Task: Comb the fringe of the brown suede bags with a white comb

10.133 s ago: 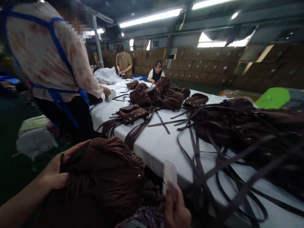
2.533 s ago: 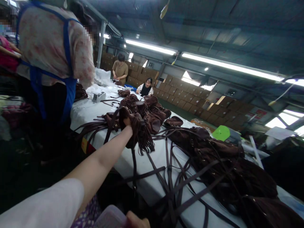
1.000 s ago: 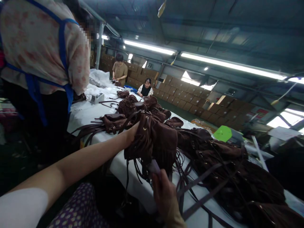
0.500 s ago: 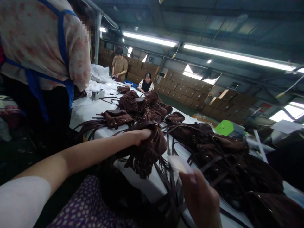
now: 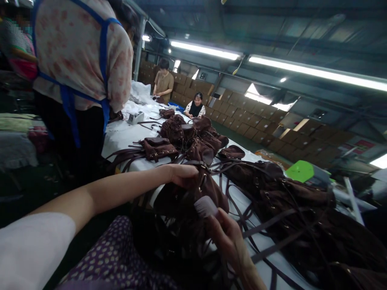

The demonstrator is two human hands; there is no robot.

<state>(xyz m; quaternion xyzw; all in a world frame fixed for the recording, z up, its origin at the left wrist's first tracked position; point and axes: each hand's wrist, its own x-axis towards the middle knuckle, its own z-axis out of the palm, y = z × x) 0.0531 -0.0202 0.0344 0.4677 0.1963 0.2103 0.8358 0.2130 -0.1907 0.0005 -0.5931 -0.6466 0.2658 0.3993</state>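
My left hand (image 5: 181,175) grips the top of a brown suede fringed bag (image 5: 208,193) at the near edge of the white table (image 5: 121,137). My right hand (image 5: 225,235) is closed on a white comb (image 5: 205,206), which is held against the bag's lower front. The bag's fringe hangs down over the table edge toward my lap, dark and hard to make out.
Piles of brown fringed bags (image 5: 190,135) and long straps (image 5: 272,225) cover the table ahead and to the right. A person in a blue apron (image 5: 78,68) stands close at the left. Two more people (image 5: 163,82) work at the far end. A green lid (image 5: 299,171) lies right.
My left hand reached out, took a bag from the table and pulled it to the near edge. My right hand rose with the comb and now sets it against the bag.
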